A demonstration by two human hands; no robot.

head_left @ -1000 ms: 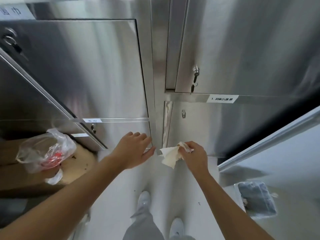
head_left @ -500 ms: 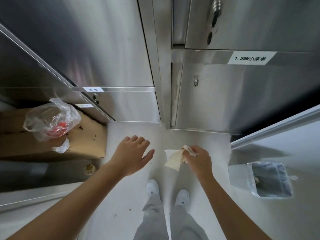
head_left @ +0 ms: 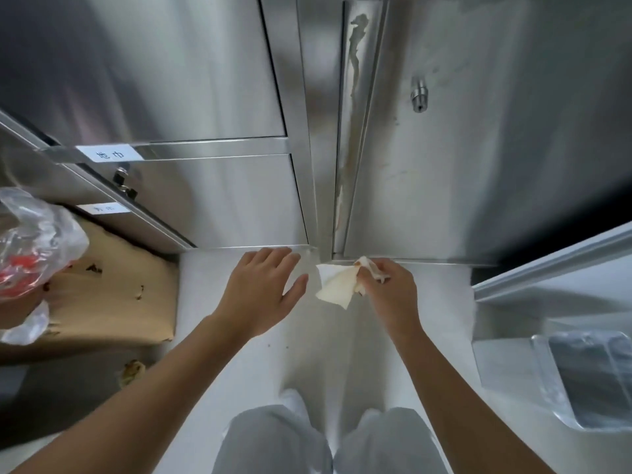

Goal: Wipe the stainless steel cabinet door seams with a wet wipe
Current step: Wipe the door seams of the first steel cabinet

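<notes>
Right hand (head_left: 388,289) pinches the crumpled wet wipe (head_left: 337,285) at the bottom edge of the lower right cabinet door (head_left: 444,172), by the streaked vertical seam (head_left: 349,138) (yellowish stains on the wipe). Left hand (head_left: 263,289) spread flat, empty, just beside the wipe.

A single head-worn wide-angle view looks steeply down from close in front of the steel cabinet doors (head_left: 212,73), taking in their lower seams at the top of the frame, the pale floor (head_left: 239,354) below, and the person's own forearms and legs at the bottom.
</notes>
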